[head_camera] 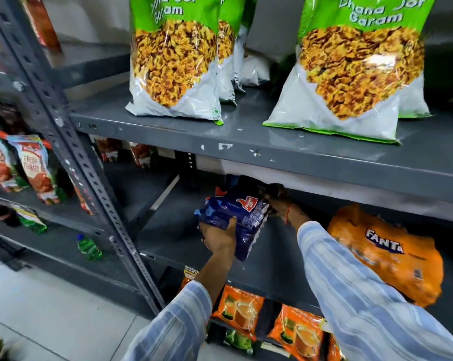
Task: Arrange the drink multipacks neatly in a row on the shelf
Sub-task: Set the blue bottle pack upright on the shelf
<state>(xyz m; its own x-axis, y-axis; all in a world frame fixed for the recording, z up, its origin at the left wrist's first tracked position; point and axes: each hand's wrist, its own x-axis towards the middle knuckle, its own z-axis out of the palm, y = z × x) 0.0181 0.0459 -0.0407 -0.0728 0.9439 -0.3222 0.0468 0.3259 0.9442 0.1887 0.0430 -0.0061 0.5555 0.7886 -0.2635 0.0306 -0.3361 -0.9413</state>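
Grey slotted-steel shelving against a pale wall, tiled floor below. On the upper shelf (324, 152), green-and-white snack bags (176, 61) standing upright; on the middle shelf (173, 220), the task's goods. To the left, a neighbouring rack with sauce pouches (35, 165) and a green bottle (88, 247); lowest down, orange tea packets (242, 308).

Step in hand, by the look of it: setting the blue multipack (236, 214) into place on the middle shelf. Tilted, its near end raised off the deck, not yet seated flat. Left hand (220, 235) clenched on the near lower corner, fingers wrapped up over the film. Right hand (280, 201) reaching to the far upper end, fingers curled on the pack's top, though partly in shadow under the shelf lip. Orange Fanta multipack (387, 254) lying slumped to the right on the same shelf, apart from the blue one, right sleeve (350, 282) crossing in front of it.

Next move, as a judgement: lower the blue pack flat, square it to the shelf's front edge, then slide it rightward or draw the orange one leftward until the two sit side by side. Soft film wrap, so likely to sag; support from both ends advisable. Low headroom under the upper shelf a possible snag.
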